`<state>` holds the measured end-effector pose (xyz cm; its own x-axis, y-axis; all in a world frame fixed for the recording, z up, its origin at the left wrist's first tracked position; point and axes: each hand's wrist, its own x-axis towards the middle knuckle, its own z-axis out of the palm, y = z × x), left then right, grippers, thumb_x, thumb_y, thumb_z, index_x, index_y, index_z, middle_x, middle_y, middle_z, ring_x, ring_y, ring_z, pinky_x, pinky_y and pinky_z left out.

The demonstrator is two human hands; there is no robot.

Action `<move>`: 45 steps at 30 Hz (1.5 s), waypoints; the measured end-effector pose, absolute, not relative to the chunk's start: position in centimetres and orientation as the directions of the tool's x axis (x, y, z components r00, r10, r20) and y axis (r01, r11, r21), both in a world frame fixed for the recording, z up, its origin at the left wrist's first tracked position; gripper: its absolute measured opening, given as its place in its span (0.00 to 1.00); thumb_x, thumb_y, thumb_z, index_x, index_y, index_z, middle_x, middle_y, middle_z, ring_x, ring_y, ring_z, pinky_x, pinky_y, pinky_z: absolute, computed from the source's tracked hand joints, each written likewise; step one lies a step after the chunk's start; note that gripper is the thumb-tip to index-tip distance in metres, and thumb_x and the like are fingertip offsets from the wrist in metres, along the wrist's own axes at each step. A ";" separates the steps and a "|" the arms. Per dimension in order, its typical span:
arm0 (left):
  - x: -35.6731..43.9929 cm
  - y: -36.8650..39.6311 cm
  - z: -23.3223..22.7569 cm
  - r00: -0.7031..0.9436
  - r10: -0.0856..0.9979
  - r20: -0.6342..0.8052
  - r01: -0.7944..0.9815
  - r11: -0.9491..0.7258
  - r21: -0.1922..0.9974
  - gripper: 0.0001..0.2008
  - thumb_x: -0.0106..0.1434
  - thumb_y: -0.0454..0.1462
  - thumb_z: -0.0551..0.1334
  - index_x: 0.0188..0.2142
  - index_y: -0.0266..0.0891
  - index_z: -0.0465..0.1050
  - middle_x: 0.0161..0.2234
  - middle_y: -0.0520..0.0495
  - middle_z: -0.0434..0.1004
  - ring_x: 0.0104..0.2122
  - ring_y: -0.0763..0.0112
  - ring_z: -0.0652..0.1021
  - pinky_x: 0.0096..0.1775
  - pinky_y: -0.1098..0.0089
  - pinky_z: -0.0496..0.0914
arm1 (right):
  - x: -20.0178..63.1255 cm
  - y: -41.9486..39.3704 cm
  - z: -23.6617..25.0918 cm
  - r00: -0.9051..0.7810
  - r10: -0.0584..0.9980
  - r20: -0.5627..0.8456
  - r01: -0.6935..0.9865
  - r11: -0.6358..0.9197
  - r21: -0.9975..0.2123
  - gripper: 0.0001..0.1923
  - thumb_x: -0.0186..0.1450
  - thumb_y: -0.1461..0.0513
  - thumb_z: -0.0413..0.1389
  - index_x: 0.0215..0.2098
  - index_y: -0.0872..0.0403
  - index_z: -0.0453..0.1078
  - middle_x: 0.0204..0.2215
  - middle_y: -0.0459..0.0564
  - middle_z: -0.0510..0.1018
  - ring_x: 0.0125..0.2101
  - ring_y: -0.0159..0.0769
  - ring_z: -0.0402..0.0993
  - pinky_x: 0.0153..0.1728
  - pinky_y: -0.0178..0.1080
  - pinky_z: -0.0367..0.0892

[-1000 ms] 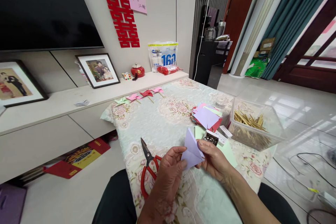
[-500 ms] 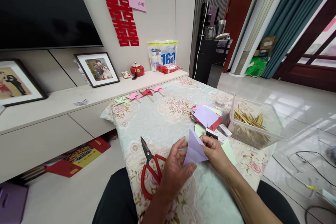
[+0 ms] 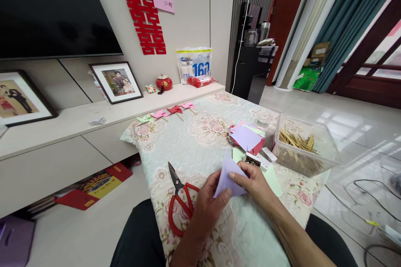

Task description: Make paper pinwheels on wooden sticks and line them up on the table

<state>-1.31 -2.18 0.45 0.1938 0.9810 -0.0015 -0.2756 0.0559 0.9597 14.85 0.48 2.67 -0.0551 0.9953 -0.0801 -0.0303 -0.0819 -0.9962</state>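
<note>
A sheet of purple paper [image 3: 228, 178] is held between both hands above the near part of the table. My left hand [image 3: 210, 198] grips its left edge, thumb on the front and fingers behind. At the right edge, my right hand [image 3: 253, 178] pinches the sheet with the thumb pressed on its face. Red-handled scissors [image 3: 181, 200] lie just left of my left hand, blades pointing away. Beyond my right hand are a stack of coloured paper squares [image 3: 246, 137], a small opened box [image 3: 253, 160] and green paper [image 3: 273, 180].
A clear plastic bin [image 3: 300, 162] of thin wooden sticks [image 3: 297, 139] stands at the table's right. Several paper pinwheels [image 3: 174, 110] lie along the far left edge of the floral tablecloth [image 3: 184, 144]. Cables [image 3: 369, 187] run over the floor at right.
My right thumb has moved left onto the face of the purple paper. The left fingers have closed in around its edge, and the paper has shifted slightly left.
</note>
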 end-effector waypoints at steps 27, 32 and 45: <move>-0.7 -1.5 0.7 0.164 0.972 -0.169 -0.598 0.234 0.766 0.12 0.51 0.39 0.74 0.36 0.40 0.83 0.33 0.45 0.85 0.32 0.60 0.81 0.39 0.62 0.73 | 14.9 0.4 2.5 -0.208 0.971 -0.121 -0.345 -0.188 -0.919 0.18 0.51 0.54 0.72 0.32 0.56 0.76 0.22 0.45 0.80 0.20 0.30 0.72 0.23 0.32 0.63; -0.4 -1.5 1.3 0.166 0.968 -0.188 -0.581 0.250 0.775 0.13 0.51 0.41 0.74 0.36 0.40 0.83 0.33 0.44 0.85 0.37 0.54 0.82 0.41 0.61 0.74 | 15.0 0.5 2.3 -0.217 0.970 -0.106 -0.331 -0.176 -0.927 0.18 0.53 0.53 0.72 0.33 0.55 0.76 0.23 0.45 0.80 0.20 0.30 0.71 0.24 0.32 0.63; 2.3 1.8 3.1 -0.133 0.949 -0.287 -0.677 0.125 0.726 0.17 0.45 0.38 0.74 0.36 0.37 0.79 0.33 0.46 0.85 0.36 0.56 0.82 0.42 0.61 0.75 | 15.4 1.3 2.5 -0.090 0.996 -0.006 -0.379 -0.040 -0.925 0.18 0.58 0.50 0.68 0.38 0.54 0.77 0.26 0.46 0.78 0.26 0.35 0.72 0.31 0.36 0.68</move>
